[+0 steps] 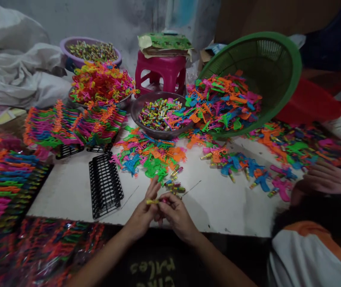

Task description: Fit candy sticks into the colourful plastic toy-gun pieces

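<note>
Over the near edge of the table, my left hand (145, 211) and my right hand (174, 213) meet. A small yellow piece (152, 202) is pinched by my left thumb, the other left fingers stretched upward. My right fingers are curled round a small pink piece (164, 200); whether the two pieces are joined I cannot tell. Just beyond my fingers lie several short candy-filled tubes (176, 187) with yellow and coloured ends. Behind these spreads a pile of bright plastic toy guns (155, 157) in green, orange, blue and pink.
Black plastic racks (106, 185) lie at left, near filled racks (71, 125). A bowl of tubes (161, 133) and a tipped green basket (292, 79) stand behind. A pink stool (161, 65) is at the back. Another person's hand (328, 177) rests at right.
</note>
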`<state>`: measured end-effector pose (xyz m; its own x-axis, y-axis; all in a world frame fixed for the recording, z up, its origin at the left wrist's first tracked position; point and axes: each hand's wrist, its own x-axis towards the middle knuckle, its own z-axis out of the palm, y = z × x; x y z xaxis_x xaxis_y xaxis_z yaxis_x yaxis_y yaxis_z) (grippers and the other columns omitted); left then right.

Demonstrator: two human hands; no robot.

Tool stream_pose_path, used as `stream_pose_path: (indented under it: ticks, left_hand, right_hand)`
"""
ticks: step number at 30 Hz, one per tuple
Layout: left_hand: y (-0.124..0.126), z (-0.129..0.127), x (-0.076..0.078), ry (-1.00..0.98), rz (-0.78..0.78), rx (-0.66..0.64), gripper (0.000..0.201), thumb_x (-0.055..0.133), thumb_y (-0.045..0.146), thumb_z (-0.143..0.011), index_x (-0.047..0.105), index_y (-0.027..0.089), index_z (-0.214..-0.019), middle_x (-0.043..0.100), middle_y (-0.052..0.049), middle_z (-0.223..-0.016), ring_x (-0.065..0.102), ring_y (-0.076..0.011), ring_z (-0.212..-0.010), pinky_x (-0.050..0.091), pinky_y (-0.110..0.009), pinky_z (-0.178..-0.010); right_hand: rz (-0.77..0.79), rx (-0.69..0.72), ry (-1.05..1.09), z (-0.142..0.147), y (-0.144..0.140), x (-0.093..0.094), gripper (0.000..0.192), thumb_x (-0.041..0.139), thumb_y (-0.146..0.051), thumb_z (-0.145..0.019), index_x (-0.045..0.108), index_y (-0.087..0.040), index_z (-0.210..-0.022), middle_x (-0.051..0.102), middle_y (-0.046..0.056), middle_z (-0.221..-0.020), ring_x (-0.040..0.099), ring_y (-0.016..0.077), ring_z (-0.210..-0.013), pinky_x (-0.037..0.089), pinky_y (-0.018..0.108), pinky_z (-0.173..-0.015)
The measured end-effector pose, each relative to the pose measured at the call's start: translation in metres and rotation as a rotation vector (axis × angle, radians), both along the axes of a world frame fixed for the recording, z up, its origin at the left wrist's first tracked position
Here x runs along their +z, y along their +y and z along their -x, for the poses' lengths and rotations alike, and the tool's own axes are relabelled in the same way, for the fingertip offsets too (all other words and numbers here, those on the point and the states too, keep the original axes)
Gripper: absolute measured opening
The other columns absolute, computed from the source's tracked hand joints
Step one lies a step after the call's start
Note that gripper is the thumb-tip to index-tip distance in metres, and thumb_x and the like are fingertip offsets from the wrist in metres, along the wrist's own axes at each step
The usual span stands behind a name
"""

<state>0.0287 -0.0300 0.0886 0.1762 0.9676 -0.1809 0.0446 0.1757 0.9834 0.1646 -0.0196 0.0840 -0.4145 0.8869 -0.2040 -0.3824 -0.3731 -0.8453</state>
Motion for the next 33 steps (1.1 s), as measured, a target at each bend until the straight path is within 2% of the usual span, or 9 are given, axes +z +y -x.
stream_pose_path:
  ticks: [5,8,10,13,17,22,25,29,33]
  left_hand:
    - [-0.003,0.009,0.013,0.001,-0.138,-0.283,0.058,0.052,0.049,-0.073,0.037,0.034,-0.127,0.006,-0.001,-0.146,0.022,-0.0278,-0.128,0.034,-0.043,-0.094]
    - [0.001,0.020,0.017,-0.298,0.026,-0.457,0.076,0.057,0.052,-0.068,0.024,0.032,-0.133,0.014,-0.004,-0.145,0.017,-0.0280,-0.130,0.027,-0.046,-0.098]
    - [0.003,0.022,0.016,-0.458,0.206,-0.468,0.072,0.057,0.050,-0.069,0.028,0.030,-0.132,0.032,-0.008,-0.138,0.032,-0.0273,-0.124,0.033,-0.043,-0.094]
    - [0.005,0.014,0.010,-0.394,0.416,-0.430,0.052,0.065,0.034,-0.068,0.050,0.020,-0.116,0.064,-0.008,-0.096,0.060,-0.0188,-0.086,0.046,-0.030,-0.074]
    - [0.004,0.003,-0.003,-0.278,0.491,-0.311,0.033,0.059,0.039,-0.072,0.056,0.015,-0.094,0.060,0.000,-0.063,0.049,-0.0055,-0.040,0.033,-0.015,-0.038]
    - [0.005,0.009,-0.014,-0.366,0.580,-0.039,0.032,0.056,0.034,-0.074,0.052,0.017,-0.102,0.053,0.006,-0.051,0.041,-0.0029,-0.034,0.018,-0.011,-0.029]
    - [0.007,0.011,-0.015,-0.542,0.720,0.060,0.032,0.059,0.020,-0.070,0.050,0.018,-0.101,0.058,0.004,-0.056,0.052,-0.0056,-0.042,0.030,-0.011,-0.033]
    - [0.011,0.006,-0.015,-0.655,0.838,0.098,0.018,0.060,0.019,-0.070,0.054,0.012,-0.086,0.066,-0.006,-0.075,0.065,-0.0172,-0.074,0.051,-0.028,-0.067]
    - [0.015,0.007,-0.016,-0.615,0.850,0.087,0.027,0.057,0.032,-0.075,0.055,0.012,-0.095,0.068,-0.008,-0.078,0.066,-0.0184,-0.070,0.051,-0.029,-0.064]
  right_hand:
    - [0.076,0.050,0.110,-0.001,0.003,-0.002,0.025,0.063,-0.038,-0.070,0.057,-0.018,-0.082,0.053,-0.003,-0.060,0.047,0.0063,-0.042,0.039,0.018,-0.040]
    - [-0.200,0.059,-0.185,-0.018,0.015,0.011,0.018,0.062,-0.035,-0.071,0.060,-0.019,-0.080,0.052,-0.004,-0.056,0.048,0.0078,-0.044,0.041,0.020,-0.044]
    - [-0.491,0.136,-0.448,-0.025,0.019,0.022,0.014,0.059,-0.031,-0.074,0.062,-0.020,-0.083,0.057,-0.001,-0.063,0.053,0.0101,-0.055,0.044,0.022,-0.054]
    - [-0.775,0.293,-0.670,-0.022,0.018,0.031,0.018,0.054,-0.026,-0.078,0.063,-0.022,-0.094,0.061,0.002,-0.081,0.056,0.0129,-0.075,0.045,0.025,-0.070]
    - [-0.834,0.136,-0.832,-0.022,0.019,0.015,0.031,0.054,-0.025,-0.078,0.058,-0.023,-0.108,0.057,0.005,-0.092,0.055,0.0156,-0.084,0.046,0.027,-0.074]
    - [-0.763,-0.029,-1.185,-0.054,0.037,-0.014,0.023,0.048,-0.020,-0.079,0.060,-0.023,-0.098,0.059,0.005,-0.086,0.058,0.0172,-0.079,0.048,0.029,-0.069]
    - [-0.818,0.052,-1.350,-0.067,0.049,-0.026,0.033,0.052,-0.017,-0.074,0.056,-0.023,-0.106,0.056,0.006,-0.099,0.058,0.0179,-0.083,0.049,0.028,-0.068]
    - [-0.904,0.148,-1.353,-0.070,0.063,-0.036,0.031,0.052,-0.018,-0.074,0.055,-0.023,-0.105,0.056,0.006,-0.099,0.058,0.0180,-0.086,0.050,0.027,-0.067]
    - [-0.916,0.012,-1.181,-0.070,0.064,-0.026,0.026,0.050,-0.018,-0.077,0.056,-0.020,-0.102,0.056,0.007,-0.096,0.058,0.0154,-0.080,0.050,0.025,-0.065]
